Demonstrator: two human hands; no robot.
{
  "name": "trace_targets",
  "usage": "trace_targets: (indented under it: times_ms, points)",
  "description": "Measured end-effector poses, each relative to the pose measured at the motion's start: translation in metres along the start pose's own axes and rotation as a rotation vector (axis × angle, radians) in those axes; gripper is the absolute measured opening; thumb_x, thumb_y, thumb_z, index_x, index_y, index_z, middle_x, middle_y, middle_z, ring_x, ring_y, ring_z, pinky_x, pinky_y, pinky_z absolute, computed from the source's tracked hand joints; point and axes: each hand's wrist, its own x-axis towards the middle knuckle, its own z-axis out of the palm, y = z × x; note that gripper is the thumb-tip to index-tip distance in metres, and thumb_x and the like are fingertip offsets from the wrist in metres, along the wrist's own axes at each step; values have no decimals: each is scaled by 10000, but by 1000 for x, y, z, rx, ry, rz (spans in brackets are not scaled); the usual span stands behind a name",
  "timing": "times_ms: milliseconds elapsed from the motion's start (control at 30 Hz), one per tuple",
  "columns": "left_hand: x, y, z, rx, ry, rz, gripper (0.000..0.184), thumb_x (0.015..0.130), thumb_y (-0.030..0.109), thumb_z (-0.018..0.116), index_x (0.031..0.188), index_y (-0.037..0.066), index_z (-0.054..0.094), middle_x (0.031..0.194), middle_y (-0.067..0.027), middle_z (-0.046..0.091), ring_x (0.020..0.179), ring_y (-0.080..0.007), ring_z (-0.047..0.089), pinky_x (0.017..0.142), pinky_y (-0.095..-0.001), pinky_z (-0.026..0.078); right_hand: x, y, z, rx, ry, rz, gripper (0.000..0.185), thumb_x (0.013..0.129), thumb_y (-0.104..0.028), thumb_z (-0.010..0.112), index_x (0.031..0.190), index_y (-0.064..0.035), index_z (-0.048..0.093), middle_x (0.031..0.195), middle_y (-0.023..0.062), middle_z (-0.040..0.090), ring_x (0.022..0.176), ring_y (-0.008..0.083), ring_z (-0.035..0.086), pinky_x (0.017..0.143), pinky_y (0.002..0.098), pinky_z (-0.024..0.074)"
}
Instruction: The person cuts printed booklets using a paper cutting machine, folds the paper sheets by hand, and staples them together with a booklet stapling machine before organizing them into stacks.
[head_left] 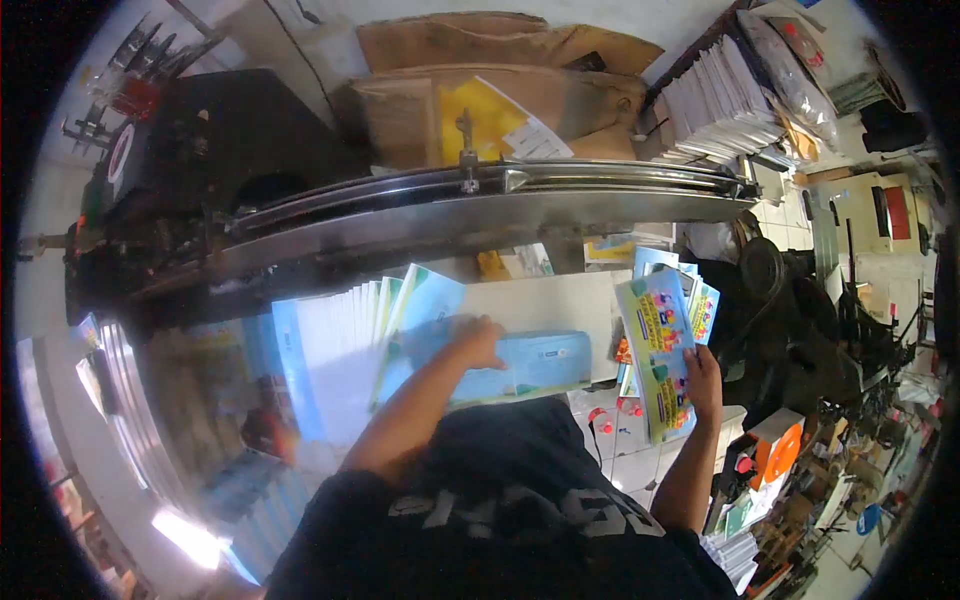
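Note:
My left hand (478, 343) rests on a light-blue printed booklet (545, 358) lying on the white work surface, its thumb and fingers apart. Just left of it, a row of blue-covered booklets (335, 335) leans over in a fanned stack, white page edges showing. My right hand (704, 382) grips the edge of a colourful printed booklet (660, 350) with yellow lettering and two repeated cover designs. Behind that booklet, more printed booklets (706, 305) of similar colours lie in a loose pile, partly hidden.
A long metal bar (600, 180) with a clamp runs across behind the work surface (560, 300). Cardboard (400, 110) and a yellow sheet (490, 110) lie beyond it. A tall paper stack (715, 100) stands back right. At lower right is an orange round object (783, 453).

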Motion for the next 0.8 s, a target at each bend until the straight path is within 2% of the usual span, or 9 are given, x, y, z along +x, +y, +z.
trace_targets:
  times_ms: [200, 367, 467, 533, 567, 667, 700, 733, 800]
  points:
    - [-24, -7, 5, -32, 171, 43, 886, 690, 518, 794, 1397, 87, 478, 1344, -186, 514, 1268, -366, 488, 1046, -461, 403, 54, -34, 23, -120, -47, -111, 304, 965, -251, 571, 1148, -11, 610, 956, 210, 681, 842, 283, 666, 762, 372, 495]
    - [-48, -8, -6, -128, 441, -24, 682, 799, 380, 759, 1347, 68, 501, 1258, -173, 573, 1186, -309, 564, 1022, -439, 427, 68, -28, 9, -157, 92, -73, 296, 970, -249, 564, 1140, -9, 604, 938, 208, 686, 844, 276, 669, 744, 374, 497]
    - [-109, 51, -83, -818, 772, 140, 249, 883, 42, 657, 1096, 25, 528, 1081, -94, 597, 989, -177, 617, 891, -314, 492, 68, -21, 9, 40, -3, -70, 283, 977, -260, 565, 1089, -7, 621, 794, 114, 657, 729, 170, 580, 681, 347, 477]
    - [-164, 103, -140, -1115, 718, 366, 229, 883, -21, 603, 1087, 41, 517, 996, -54, 555, 953, -169, 583, 869, -310, 483, 56, -51, 21, -41, -132, -125, 279, 975, -263, 573, 1018, 7, 632, 740, 45, 612, 677, 111, 523, 618, 306, 442]
    - [-194, 129, -164, -1258, 658, 543, 278, 862, -29, 615, 1107, 46, 508, 1005, -56, 552, 965, -176, 576, 866, -310, 474, 61, -47, 37, -69, -175, -229, 288, 972, -266, 582, 936, 14, 640, 708, 15, 580, 653, 75, 489, 582, 278, 408]
    - [-268, 167, -209, -1077, 558, 595, 222, 918, 160, 596, 1106, 62, 530, 939, -49, 557, 897, -184, 593, 840, -343, 484, 40, -76, 86, -38, -390, -36, 323, 958, -291, 602, 906, 23, 660, 685, 47, 606, 645, 114, 527, 583, 314, 429]
    - [-278, 168, -209, -1085, 553, 609, 224, 931, 198, 586, 1105, 65, 537, 917, -49, 557, 878, -187, 596, 832, -349, 487, 39, -75, 105, -119, -424, -180, 333, 953, -308, 606, 916, 18, 661, 691, 77, 622, 640, 140, 545, 589, 333, 440]
    - [-278, 159, -203, -1087, 754, 555, 234, 904, 137, 584, 1117, 50, 539, 956, -56, 563, 889, -179, 589, 831, -334, 480, 37, -70, 117, -202, -437, -316, 343, 948, -324, 610, 927, 14, 662, 697, 108, 638, 636, 165, 564, 595, 351, 452]
    - [-283, 121, -191, -1023, 1169, 409, 292, 850, 15, 581, 1140, 20, 545, 1035, -70, 574, 910, -162, 574, 829, -304, 467, 24, -79, 145, -268, -527, -302, 368, 924, -397, 620, 948, -33, 665, 720, 177, 652, 632, 286, 607, 610, 401, 472]
